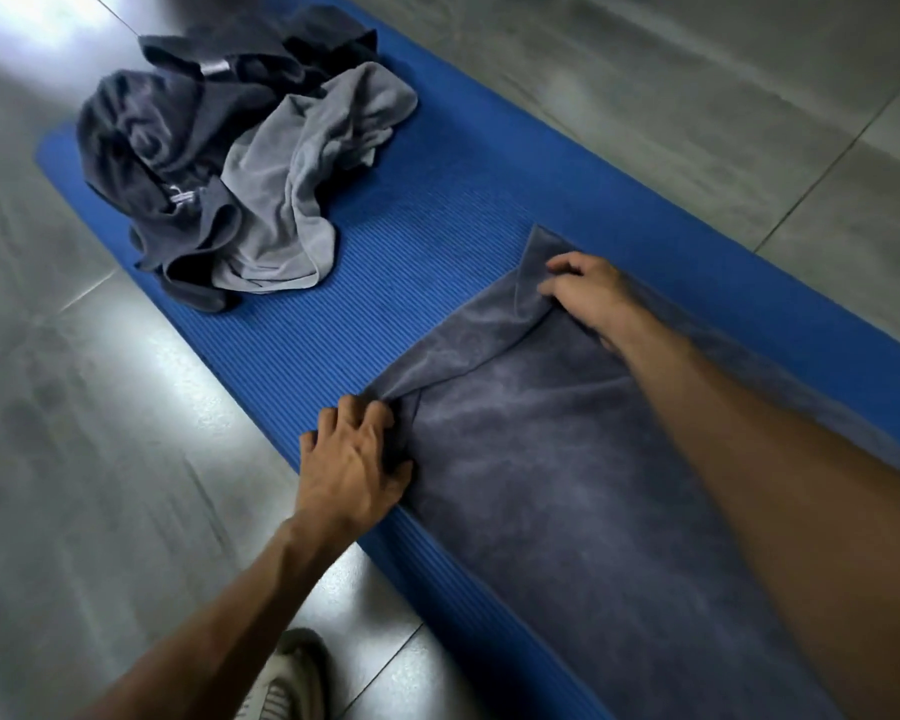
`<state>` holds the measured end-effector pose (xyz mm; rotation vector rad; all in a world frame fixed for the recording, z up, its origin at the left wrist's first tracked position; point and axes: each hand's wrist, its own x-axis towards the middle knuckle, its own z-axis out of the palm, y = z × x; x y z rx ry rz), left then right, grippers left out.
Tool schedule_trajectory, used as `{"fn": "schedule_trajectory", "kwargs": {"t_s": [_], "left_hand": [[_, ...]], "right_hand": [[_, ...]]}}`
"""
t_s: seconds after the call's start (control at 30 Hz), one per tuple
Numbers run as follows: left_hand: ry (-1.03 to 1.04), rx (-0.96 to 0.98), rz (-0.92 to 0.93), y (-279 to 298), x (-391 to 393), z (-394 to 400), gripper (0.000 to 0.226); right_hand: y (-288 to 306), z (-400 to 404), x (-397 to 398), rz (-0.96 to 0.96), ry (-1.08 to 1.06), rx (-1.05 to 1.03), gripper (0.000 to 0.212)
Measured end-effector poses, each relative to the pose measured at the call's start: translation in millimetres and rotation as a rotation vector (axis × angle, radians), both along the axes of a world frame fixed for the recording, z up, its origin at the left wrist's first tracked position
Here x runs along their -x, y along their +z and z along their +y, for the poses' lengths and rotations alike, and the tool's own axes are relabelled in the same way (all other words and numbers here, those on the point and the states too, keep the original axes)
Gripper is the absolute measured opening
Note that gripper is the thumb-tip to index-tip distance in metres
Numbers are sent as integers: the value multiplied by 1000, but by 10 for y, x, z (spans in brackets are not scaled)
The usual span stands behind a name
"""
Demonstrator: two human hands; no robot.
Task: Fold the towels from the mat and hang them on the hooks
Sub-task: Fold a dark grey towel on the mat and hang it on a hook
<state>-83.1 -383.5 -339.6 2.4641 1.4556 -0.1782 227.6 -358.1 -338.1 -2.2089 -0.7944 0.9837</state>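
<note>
On the blue mat (385, 283), your left hand (352, 467) and right hand (588, 293) each pinch a far corner of the grey towel (557, 459). Pull both corners level toward you, edges matched; the crumpled towels (219, 163) wait beyond.

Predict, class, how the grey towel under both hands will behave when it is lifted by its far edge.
Probably floppy: the grey towel creases where the left hand and right hand pinch it. Likely to sag between grips. Unlikely to slide freely, since the mat looks ribbed.
</note>
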Motion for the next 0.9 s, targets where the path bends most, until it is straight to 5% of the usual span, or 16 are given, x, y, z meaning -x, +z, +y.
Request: {"fn": "schedule_trajectory", "kwargs": {"t_s": [0.27, 0.43, 0.7, 0.9], "left_hand": [[-84, 34, 88, -38, 75, 2, 68], [-168, 34, 118, -69, 143, -4, 78], [-45, 123, -225, -93, 255, 113, 38], [-15, 35, -126, -64, 180, 188, 21]], "right_hand": [[116, 131, -87, -88, -146, 172, 42], [136, 127, -111, 238, -241, 14, 27], [-9, 183, -173, -72, -86, 125, 36], [24, 122, -238, -34, 19, 142, 74]]}}
